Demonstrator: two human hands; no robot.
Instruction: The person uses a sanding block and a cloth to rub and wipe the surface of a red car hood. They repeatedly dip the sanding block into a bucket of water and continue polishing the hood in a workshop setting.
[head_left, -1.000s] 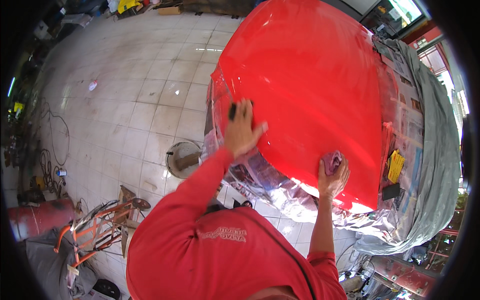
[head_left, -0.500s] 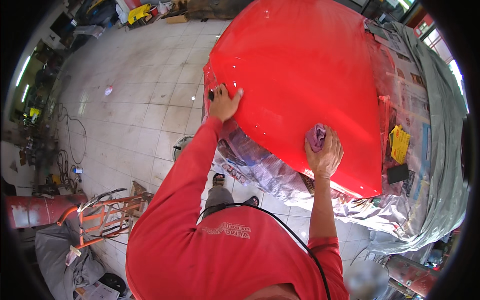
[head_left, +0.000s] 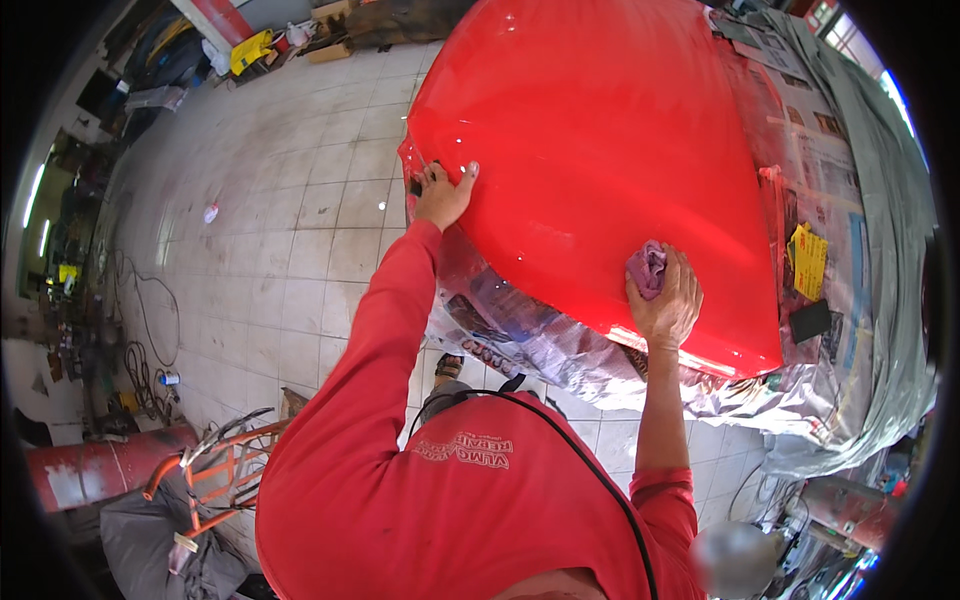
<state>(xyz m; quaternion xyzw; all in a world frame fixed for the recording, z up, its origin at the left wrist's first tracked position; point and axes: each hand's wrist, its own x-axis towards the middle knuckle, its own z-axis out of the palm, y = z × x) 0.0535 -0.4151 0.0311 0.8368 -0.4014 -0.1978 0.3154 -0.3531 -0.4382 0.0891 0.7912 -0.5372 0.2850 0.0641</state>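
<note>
A glossy red car hood (head_left: 580, 150) fills the upper middle. My right hand (head_left: 672, 305) rests on it close to the near right corner, its fingers closed around a crumpled purple cloth (head_left: 648, 270) that lies against the paint. At the hood's left edge, my left hand (head_left: 442, 200) lies with its thumb spread on the red surface and its fingers stretched toward the rim. A small dark patch shows beside those fingers; whether it is an object or a gap, I cannot make out. Several small pale spots dot the paint near this hand.
Plastic sheeting and newspaper (head_left: 560, 350) cover the car below and right of the hood. A yellow packet (head_left: 808, 262) and a dark pad (head_left: 810, 321) lie on the right covering. An orange metal frame (head_left: 225, 470), a red cylinder (head_left: 100, 465) and cables (head_left: 145, 375) occupy the lower left.
The view has turned slightly, shifting the whole scene. My left hand has slid a little farther up the hood's left edge. My right hand keeps the cloth near the same corner.
</note>
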